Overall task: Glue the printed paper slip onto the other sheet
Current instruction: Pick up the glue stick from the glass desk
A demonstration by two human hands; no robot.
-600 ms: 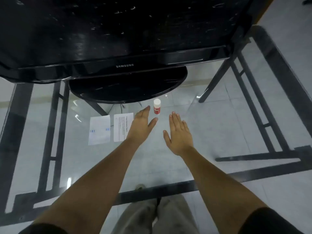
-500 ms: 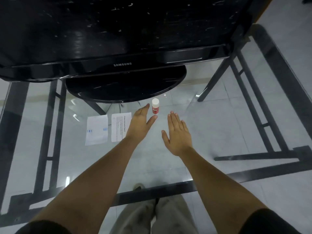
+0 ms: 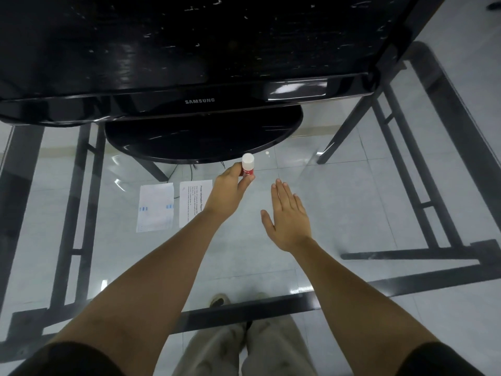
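A small glue stick (image 3: 247, 165) with a white cap and red body stands on the glass table, just in front of the monitor base. My left hand (image 3: 229, 191) grips its red body between thumb and fingers. The printed paper slip (image 3: 193, 203) lies flat left of that hand, partly hidden by my wrist. A second sheet (image 3: 155, 207) with small blue marks lies beside it, further left. My right hand (image 3: 288, 217) hovers flat over the glass, fingers straight, to the right of the glue stick and holding nothing.
A black Samsung monitor (image 3: 200, 63) leans over the far half of the glass table (image 3: 352, 213), on a round black base (image 3: 203, 137). The black table frame (image 3: 244, 310) runs along the near edge and both sides. My legs and a shoe show below the glass.
My left hand reached forward and closed around the glue stick, which it was only near before. My right hand stayed flat and open in about the same place.
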